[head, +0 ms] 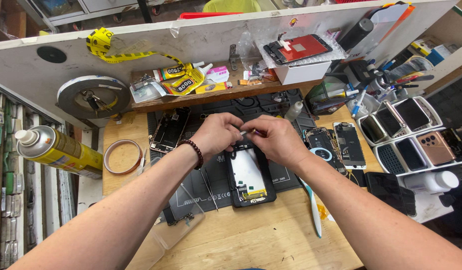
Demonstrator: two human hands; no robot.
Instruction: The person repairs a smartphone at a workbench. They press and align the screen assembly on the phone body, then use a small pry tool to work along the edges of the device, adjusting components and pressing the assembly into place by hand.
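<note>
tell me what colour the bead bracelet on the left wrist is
Dark red-brown bead bracelet, seen best in the head view.

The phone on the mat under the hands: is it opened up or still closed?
Opened up. The phone lies flat on the dark mat, its white inner panel and yellow parts bare, with no screen covering them.

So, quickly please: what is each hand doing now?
Left hand: closed, pinching a small part I cannot identify.
Right hand: closed on a thin tool, above the opened phone.
</note>
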